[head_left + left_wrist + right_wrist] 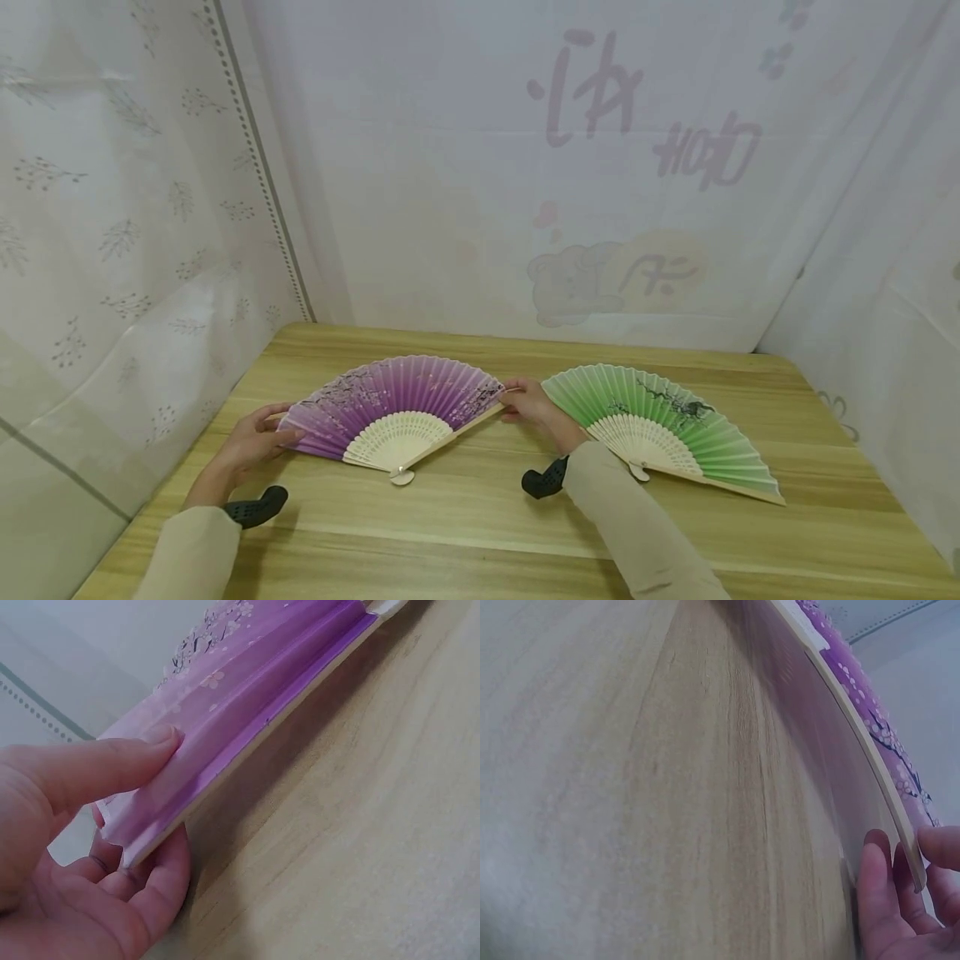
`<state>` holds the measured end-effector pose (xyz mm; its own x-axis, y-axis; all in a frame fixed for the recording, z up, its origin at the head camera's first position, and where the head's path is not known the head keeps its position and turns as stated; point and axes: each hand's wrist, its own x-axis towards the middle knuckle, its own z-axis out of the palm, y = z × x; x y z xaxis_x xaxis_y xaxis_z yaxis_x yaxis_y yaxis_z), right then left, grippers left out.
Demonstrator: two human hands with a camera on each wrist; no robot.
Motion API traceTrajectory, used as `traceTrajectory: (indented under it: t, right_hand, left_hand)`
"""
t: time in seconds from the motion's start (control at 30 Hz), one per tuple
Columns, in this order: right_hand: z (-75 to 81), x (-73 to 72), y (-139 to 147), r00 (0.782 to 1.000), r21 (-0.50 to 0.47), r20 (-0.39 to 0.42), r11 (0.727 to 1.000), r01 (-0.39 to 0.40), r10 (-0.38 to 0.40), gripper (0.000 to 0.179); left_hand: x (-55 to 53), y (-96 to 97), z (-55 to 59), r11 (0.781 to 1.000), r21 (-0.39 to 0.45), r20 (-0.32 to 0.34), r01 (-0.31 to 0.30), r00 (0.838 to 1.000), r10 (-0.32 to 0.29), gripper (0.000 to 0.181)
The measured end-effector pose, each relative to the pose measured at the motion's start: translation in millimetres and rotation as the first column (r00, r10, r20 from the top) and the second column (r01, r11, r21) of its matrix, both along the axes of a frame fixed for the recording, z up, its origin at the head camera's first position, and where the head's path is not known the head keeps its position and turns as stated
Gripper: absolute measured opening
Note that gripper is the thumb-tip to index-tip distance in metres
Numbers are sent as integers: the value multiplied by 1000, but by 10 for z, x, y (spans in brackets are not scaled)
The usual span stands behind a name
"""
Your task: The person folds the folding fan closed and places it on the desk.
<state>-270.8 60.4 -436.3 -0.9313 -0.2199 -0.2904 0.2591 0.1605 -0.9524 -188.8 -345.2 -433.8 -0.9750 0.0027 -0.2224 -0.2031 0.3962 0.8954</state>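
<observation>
A purple folding fan (420,383) with printed blossoms and pale cut-out ribs is spread wide over the left half of the table. My left hand (251,442) pinches its left end, thumb on the cloth and fingers beneath, as the left wrist view shows. At the fan's right end, my right hand (532,404) pinches the tip of the outer wooden guard (889,787). In the right wrist view that edge stands a little above the wood. A green folding fan (660,400) lies spread to the right, partly behind my right wrist.
The wood-grain table (420,550) reaches back to a pale printed curtain (420,208). Another curtain with leaf sprigs (127,250) hangs along the left side. A black wrist device (258,507) sits on my left wrist, and a similar black device (546,479) on my right.
</observation>
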Motion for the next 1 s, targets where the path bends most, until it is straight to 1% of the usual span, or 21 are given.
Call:
traceTrajectory:
  t: [0.03,0.1,0.2,0.3,0.37,0.43,0.57,0.7,0.9,1.0]
  right_hand:
    - [50,40,-4,1000,-11,7,1000,-1,1,27]
    - [122,92,-15,999,-30,36,1000,6,-5,27]
    - [129,105,-13,998,-69,68,997,21,-16,25]
    - [25,52,-6,997,-107,70,994,36,-29,25]
    - [-37,15,2,996,-117,77,992,47,-38,26]
    - [-106,-23,8,996,-124,76,990,60,-51,28]
    - [-154,-44,24,995,-137,83,988,71,-60,30]
    - [-203,-44,48,996,-165,86,985,51,-37,31]
    - [-207,-22,82,997,-172,82,985,16,-2,36]
    - [-193,-13,93,997,-172,82,985,10,4,38]
  left_hand:
    - [7,6,3,1000,19,-6,9,1000,-9,71]
    - [10,10,5,997,75,-1,4,1000,-4,71]
    - [9,-3,1,989,147,0,25,1000,-26,69]
    - [10,-29,3,981,185,3,54,998,-55,69]
    - [13,-40,10,978,201,8,62,998,-65,70]
    - [13,-52,14,974,212,2,86,996,-88,69]
    - [28,-54,14,967,235,2,96,995,-100,66]
    - [50,-65,-11,965,239,4,107,994,-111,66]
    - [70,-86,-32,966,231,-14,119,993,-119,63]
    - [76,-100,-18,962,228,-46,147,989,-141,58]
